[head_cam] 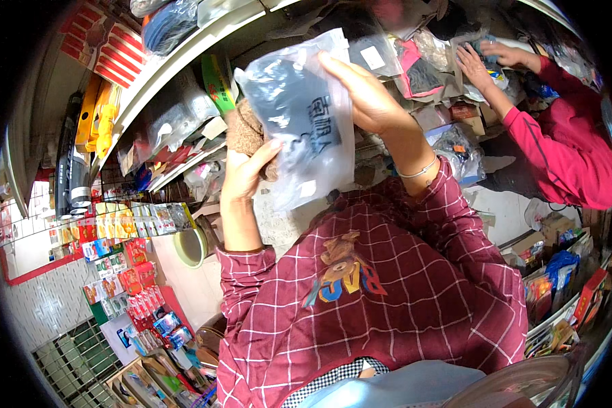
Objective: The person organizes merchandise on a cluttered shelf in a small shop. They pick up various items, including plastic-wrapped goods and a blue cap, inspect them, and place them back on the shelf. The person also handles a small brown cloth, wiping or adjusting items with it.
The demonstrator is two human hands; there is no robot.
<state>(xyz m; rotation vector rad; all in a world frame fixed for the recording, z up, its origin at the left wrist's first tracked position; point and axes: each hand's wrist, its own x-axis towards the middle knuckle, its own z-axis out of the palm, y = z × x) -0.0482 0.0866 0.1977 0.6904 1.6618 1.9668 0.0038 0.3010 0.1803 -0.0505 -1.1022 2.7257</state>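
Note:
In front of my chest is a frosted plastic bag [296,102] with dark folded fabric inside and large printed writing on its face. My right hand [364,94] grips the bag along its right edge, thumb side toward the top. My left hand [247,171] holds its lower left side, with the thumb pressed on the plastic. A brown fuzzy cloth item [246,127] is also held in my left hand, partly hidden behind the bag. A thin bracelet [421,168] circles my right wrist.
Shelves with bagged goods [176,112] run ahead of me. At the right, a co-worker in a pink-red top [556,163] reaches into packaged goods. A pale green bucket [191,247] stands on the floor to the left, near racks of small packets [143,301]. Stocked shelves [556,306] line the right.

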